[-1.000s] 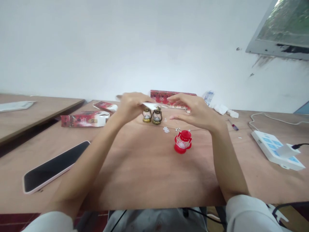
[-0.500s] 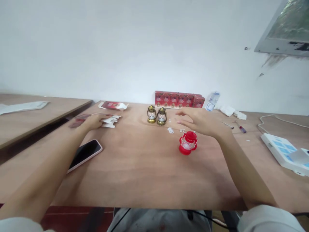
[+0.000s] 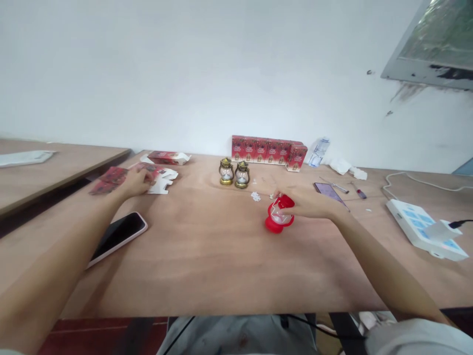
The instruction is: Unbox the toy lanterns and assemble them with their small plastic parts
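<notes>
At the right of the table's middle stands a small red lantern (image 3: 274,225) with a clear globe and a wire handle. My right hand (image 3: 301,202) is closed around its upper part. Over on the left, my left hand (image 3: 136,182) has its fingers curled on a flattened red cardboard box (image 3: 161,181) with white flaps. More flat red card (image 3: 110,180) lies beneath and beside that hand. Two bronze-coloured lanterns, a left one (image 3: 226,172) and a right one (image 3: 242,175), stand upright side by side. Small white pieces (image 3: 255,196) lie between them and the red lantern.
Red boxes (image 3: 260,149) line the wall, one standing forward at the right end (image 3: 296,158). A pink-edged phone (image 3: 120,235) lies near my left forearm. Another phone (image 3: 330,194), a screwdriver (image 3: 359,191), a plastic bottle (image 3: 319,152) and a power strip (image 3: 424,228) are on the right.
My right hand has come down from above and behind the red lantern and closed on it. My left hand has moved slightly on the flattened card. The view has shifted a little.
</notes>
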Demonstrator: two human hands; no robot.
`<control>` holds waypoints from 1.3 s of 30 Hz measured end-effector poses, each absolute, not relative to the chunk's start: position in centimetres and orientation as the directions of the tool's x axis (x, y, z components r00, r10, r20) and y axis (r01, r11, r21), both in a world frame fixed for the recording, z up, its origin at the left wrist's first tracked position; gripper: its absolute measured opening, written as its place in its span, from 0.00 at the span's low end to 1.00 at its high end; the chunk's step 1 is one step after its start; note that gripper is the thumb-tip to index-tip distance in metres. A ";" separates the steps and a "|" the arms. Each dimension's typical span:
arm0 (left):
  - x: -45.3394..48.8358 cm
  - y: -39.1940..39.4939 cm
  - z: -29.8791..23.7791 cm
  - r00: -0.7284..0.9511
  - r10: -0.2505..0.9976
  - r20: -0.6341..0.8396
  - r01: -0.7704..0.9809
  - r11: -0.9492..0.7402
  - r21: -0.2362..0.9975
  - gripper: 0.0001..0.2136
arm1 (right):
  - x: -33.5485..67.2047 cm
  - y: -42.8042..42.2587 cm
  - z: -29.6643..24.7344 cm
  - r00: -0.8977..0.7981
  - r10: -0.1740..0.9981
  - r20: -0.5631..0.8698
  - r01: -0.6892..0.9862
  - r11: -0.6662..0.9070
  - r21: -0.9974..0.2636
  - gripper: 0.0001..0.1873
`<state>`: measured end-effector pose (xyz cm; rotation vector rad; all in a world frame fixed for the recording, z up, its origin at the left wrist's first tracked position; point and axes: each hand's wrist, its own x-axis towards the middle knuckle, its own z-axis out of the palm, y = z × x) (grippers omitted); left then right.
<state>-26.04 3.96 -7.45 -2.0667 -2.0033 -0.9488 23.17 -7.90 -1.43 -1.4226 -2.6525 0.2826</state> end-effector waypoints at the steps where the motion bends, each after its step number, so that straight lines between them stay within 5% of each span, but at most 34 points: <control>1: -25.5 3.9 -6.6 -0.070 0.849 0.523 0.943 -0.115 0.313 0.07 | 23.3 -7.9 -1.3 -0.554 0.831 0.044 0.798 0.545 -0.258 0.17; 5: -20.5 1.9 -3.8 -0.120 0.701 0.703 0.956 -0.111 0.273 0.15 | 23.3 -7.7 -1.1 -0.536 0.829 0.162 0.679 0.537 -0.501 0.20; 7: -16.0 -0.6 -3.7 -0.110 0.647 0.754 0.885 -0.281 0.370 0.16 | 22.5 -7.7 -1.7 -0.505 0.831 0.233 0.563 0.522 -0.641 0.24; 9: -11.1 -3.4 -4.7 0.067 0.744 0.664 0.676 -0.524 0.518 0.17 | 21.3 -7.6 -2.9 -0.465 0.828 0.315 0.431 0.522 -0.736 0.27; 11: -6.8 -6.0 -6.5 0.330 0.811 0.482 0.460 -0.585 0.668 0.24 | 19.9 -7.7 -4.6 -0.425 0.814 0.396 0.305 0.541 -0.784 0.27; 13: -3.9 -7.7 -8.4 0.524 0.793 0.310 0.257 -0.494 0.830 0.29 | 18.5 -8.2 -6.7 -0.363 0.793 0.489 0.223 0.583 -0.781 0.25; 15: -2.7 -8.5 -10.0 0.522 0.816 0.248 0.236 -0.418 0.877 0.28 | 17.3 -9.0 -8.8 -0.242 0.763 0.600 0.294 0.647 -0.704 0.20; 19: -3.1 -8.7 -11.3 0.445 0.858 0.259 0.370 -0.439 0.819 0.24 | 16.0 -10.9 -11.8 -0.238 0.626 0.742 0.593 0.699 -0.400 0.12; 24: -3.6 -8.9 -11.2 0.428 0.855 0.292 0.445 -0.481 0.755 0.24 | 15.8 -11.6 -13.2 -0.317 0.499 0.807 0.675 0.716 -0.178 0.05; 34: -3.3 -9.7 -11.3 0.347 0.876 0.334 0.539 -0.478 0.694 0.24 | 15.7 -11.5 -13.4 -0.232 0.606 0.761 0.711 0.639 -0.293 0.10; 39: -3.8 -9.2 -11.1 0.336 0.848 0.411 0.520 -0.531 0.669 0.25 | 16.5 -10.8 -13.3 -0.042 0.629 0.777 0.579 0.649 -0.494 0.08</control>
